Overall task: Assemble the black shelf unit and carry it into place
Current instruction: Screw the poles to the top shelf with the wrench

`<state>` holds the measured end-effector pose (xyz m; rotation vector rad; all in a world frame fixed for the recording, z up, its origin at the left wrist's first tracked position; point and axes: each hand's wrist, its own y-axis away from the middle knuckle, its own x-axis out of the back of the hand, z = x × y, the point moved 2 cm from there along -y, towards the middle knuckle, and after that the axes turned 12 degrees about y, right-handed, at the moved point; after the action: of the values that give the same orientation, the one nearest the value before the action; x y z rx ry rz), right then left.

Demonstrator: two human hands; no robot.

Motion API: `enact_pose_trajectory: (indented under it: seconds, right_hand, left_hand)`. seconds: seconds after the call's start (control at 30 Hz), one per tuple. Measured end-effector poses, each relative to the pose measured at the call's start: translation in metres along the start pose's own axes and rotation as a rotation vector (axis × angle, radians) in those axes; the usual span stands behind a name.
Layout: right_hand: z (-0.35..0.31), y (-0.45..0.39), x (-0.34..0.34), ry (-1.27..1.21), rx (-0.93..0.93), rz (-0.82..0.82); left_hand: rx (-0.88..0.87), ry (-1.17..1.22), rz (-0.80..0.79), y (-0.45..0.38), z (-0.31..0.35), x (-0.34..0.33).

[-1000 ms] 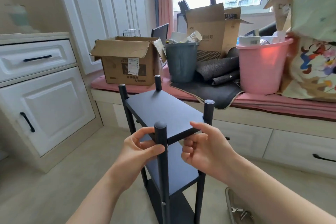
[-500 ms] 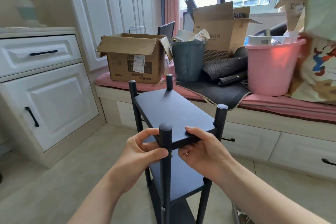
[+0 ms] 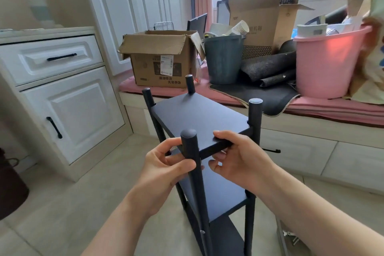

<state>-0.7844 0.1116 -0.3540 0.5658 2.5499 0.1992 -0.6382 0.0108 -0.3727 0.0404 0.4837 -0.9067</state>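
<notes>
Black, stiff three-tier shelf unit point(image 3: 199, 118) stands on the tiled floor point(image 3: 62, 214), probably light. Left hand point(image 3: 164, 172) pinches the near post; right hand point(image 3: 239, 162) clamps the top board's edge: sound, rigid holds.

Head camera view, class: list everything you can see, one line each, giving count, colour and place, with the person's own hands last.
Shelf unit: one, black, on the floor in front of the person.
Cardboard boxes: at least two, brown, on the window seat.
Bin: one, dark grey, between the boxes, holding paper cups.
Bucket: one, pink, right on the seat.
Mats: rolled, black, beside the bucket.
Seat cushion: one, pink, along the window.
Cabinet: one, white, left.
Left hand: grips the near post.
Right hand: holds the top shelf's edge.
</notes>
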Motion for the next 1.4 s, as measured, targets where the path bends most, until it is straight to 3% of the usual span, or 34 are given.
enact_pose_trajectory:
  seconds: [0.27, 0.43, 0.73, 0.9, 1.4]
  right_hand:
    - [-0.010, -0.014, -0.039, 0.270, 0.109, 0.013]
    - [-0.014, -0.033, -0.076, 0.448, 0.129, 0.058]
    - [0.025, -0.074, -0.154, 0.702, 0.153, 0.098]
    - [0.048, -0.096, -0.199, 0.855, 0.133, 0.029]
    - [0.156, -0.174, -0.223, 1.077, 0.018, -0.104]
  left_hand:
    - [-0.158, 0.238, 0.136, 0.028, 0.012, 0.011]
    - [-0.196, 0.264, 0.231, 0.035, 0.029, 0.024]
    - [-0.266, 0.346, 0.380, 0.063, 0.038, 0.097]
    - [-0.300, 0.397, 0.467, 0.077, 0.038, 0.144]
    - [-0.246, 0.646, 0.706, 0.102, -0.051, 0.221]
